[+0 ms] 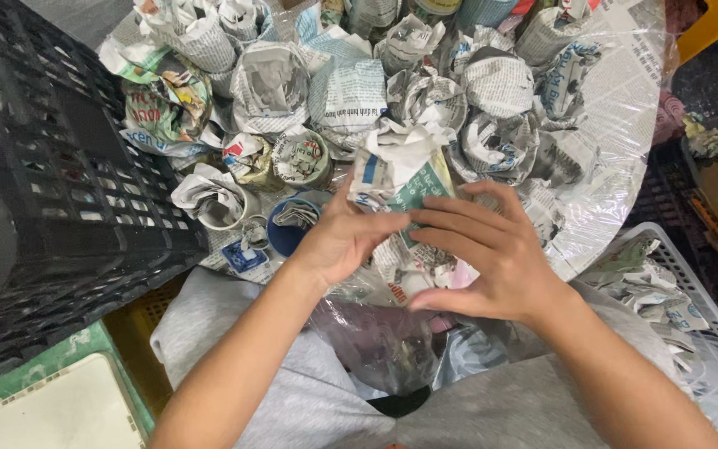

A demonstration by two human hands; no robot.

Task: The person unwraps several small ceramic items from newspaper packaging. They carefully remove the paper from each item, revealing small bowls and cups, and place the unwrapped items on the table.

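Newspaper-wrapped bundle (400, 179) gripped by both hands, left hand (342, 237) and right hand (484, 254), paper half folded. Many wrapped cups (492, 83) stacked behind; blue cup (288, 229) unwrapped (paper stuffed inside).

A black plastic crate (51, 166) sits tilted at the left, beside a blue cup (288, 233) stuffed with paper. Newspaper-wrapped bundles (425, 91) crowd the plastic-covered counter (625, 133). At the right, a white basket (708, 349) holds crumpled scraps. A green-and-white box (51, 407) lies lower left.
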